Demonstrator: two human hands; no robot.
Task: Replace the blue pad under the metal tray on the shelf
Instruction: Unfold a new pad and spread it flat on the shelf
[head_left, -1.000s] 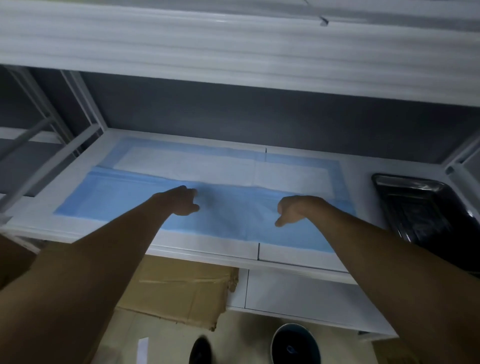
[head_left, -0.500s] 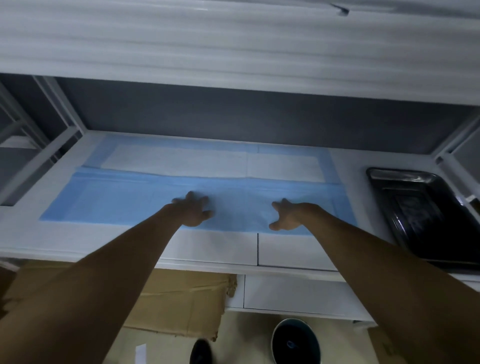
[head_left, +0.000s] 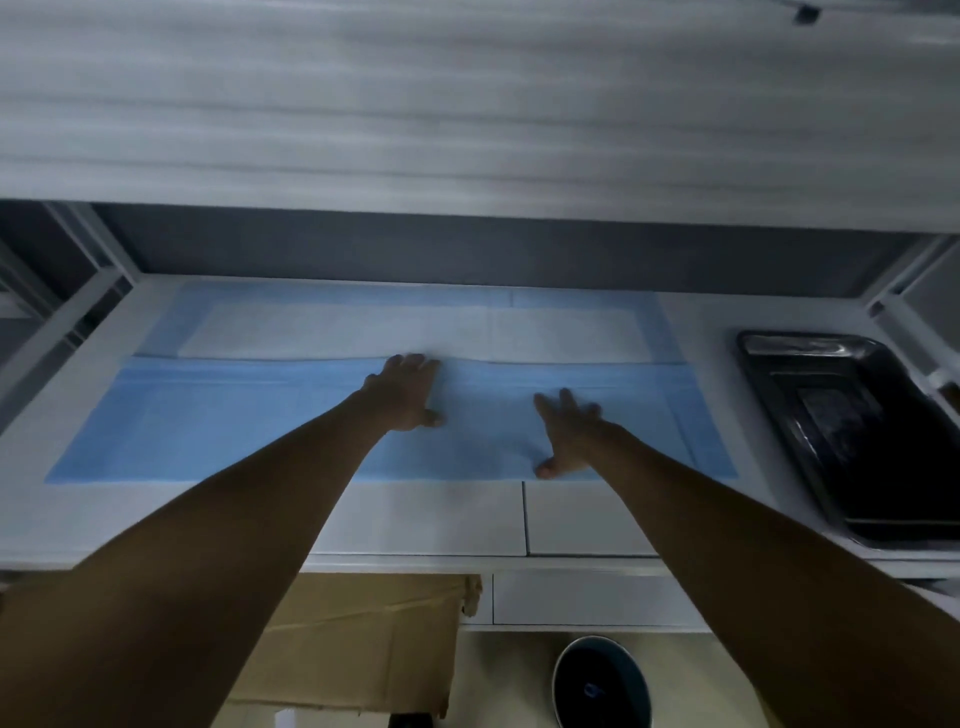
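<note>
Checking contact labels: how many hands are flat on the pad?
2. Left hand at the pad's middle, near the fold; right hand beside it, toward the tray. None hidden.

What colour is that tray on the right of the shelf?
Dark, shiny metal, nearly black in this light; the metal tray shows in the head view.

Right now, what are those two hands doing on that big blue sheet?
A person is spreading a blue pad flat on a white shelf. The left hand and the right hand both lie on it with fingers straight, pressing it down near the middle. The pad's back half shows its white side; the front half is folded over and shows blue. The metal tray sits off to the right on the shelf, not on the pad yet.
</note>
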